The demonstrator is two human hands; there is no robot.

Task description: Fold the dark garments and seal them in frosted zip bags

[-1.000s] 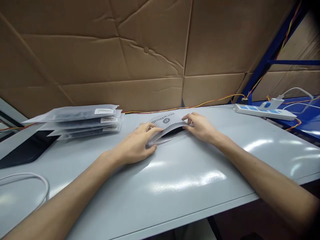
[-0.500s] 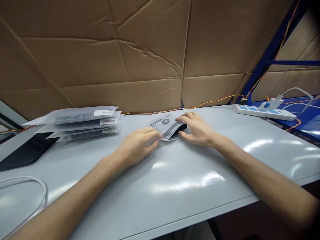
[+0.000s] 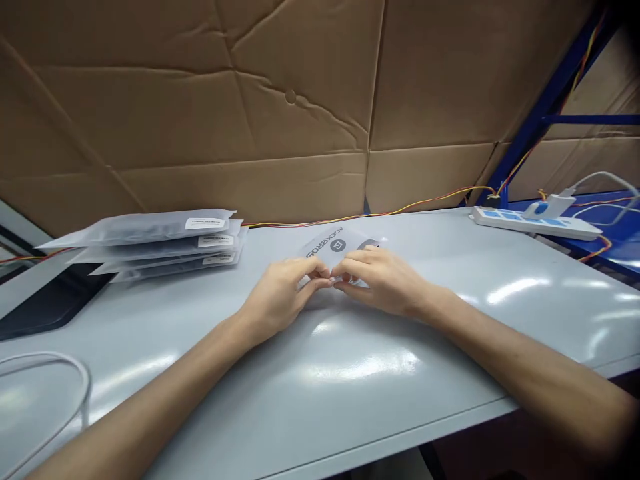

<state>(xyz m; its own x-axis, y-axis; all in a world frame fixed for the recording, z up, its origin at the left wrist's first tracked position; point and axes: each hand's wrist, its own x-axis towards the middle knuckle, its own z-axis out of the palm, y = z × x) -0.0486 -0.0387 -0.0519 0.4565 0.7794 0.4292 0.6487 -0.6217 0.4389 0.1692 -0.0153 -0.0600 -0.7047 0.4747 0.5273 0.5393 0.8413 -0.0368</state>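
Note:
A translucent plastic bag (image 3: 327, 243) with dark printed lettering and a round logo lies on the grey table, near its back edge. At the bag's near edge, my left hand (image 3: 287, 290) pinches the plastic between thumb and fingers. My right hand (image 3: 380, 277) pinches the same edge right beside it, the fingertips of both hands almost touching. The right hand covers the bag's right part, and a small dark patch shows just behind it.
Several filled translucent bags with white labels (image 3: 160, 227) are stacked at the left, beside a flat black object (image 3: 55, 300). A white cable (image 3: 83, 373) curves at the front left. A power strip (image 3: 540, 223) lies at the back right, before a cardboard wall (image 3: 300, 133).
My right hand has moved left and slightly down, from the bag's gaping right side to my left hand. The bag's near edge is now pinched between both hands, and its black opening no longer shows.

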